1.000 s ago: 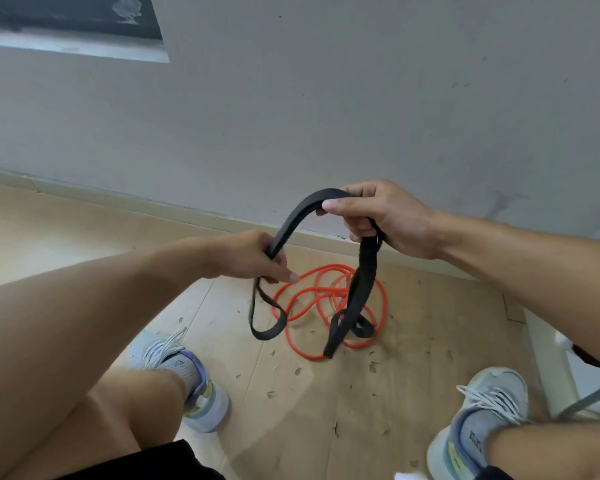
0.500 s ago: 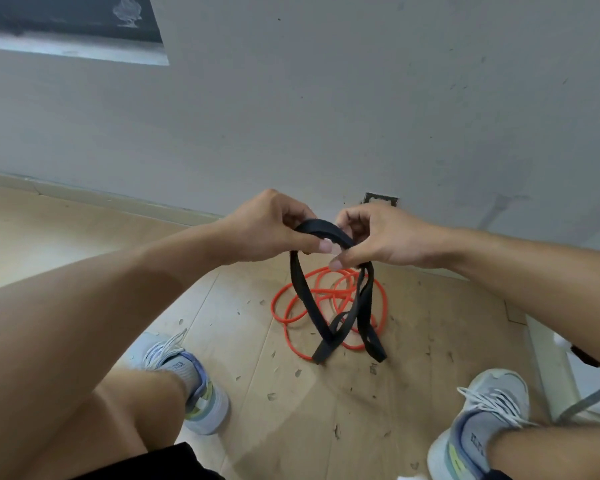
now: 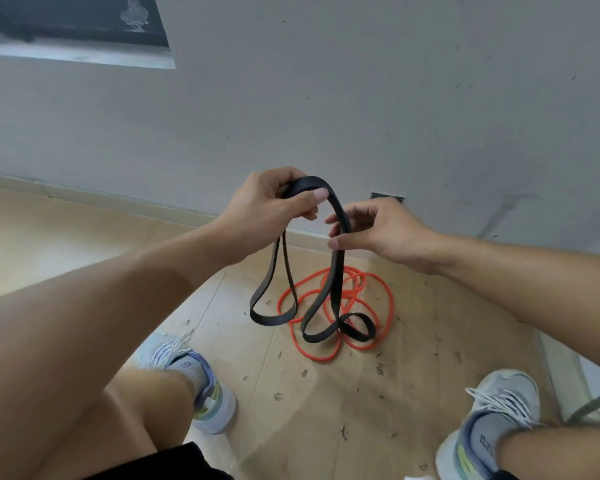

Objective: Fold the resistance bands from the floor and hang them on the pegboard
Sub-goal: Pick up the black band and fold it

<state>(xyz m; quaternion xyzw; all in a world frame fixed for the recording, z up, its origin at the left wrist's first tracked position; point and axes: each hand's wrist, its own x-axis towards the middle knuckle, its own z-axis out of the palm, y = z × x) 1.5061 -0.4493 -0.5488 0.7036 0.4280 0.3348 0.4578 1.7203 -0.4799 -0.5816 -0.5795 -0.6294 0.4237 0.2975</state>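
Hands hold black band: left hand grips top, right hand pinches side; no legible writing.

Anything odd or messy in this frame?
Yes: small dark debris bits litter the wooden floor around the tangled orange band, and the grey wall is scuffed.

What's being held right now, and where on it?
The black band: left hand grips its folded top; right hand pinches the strand just below.
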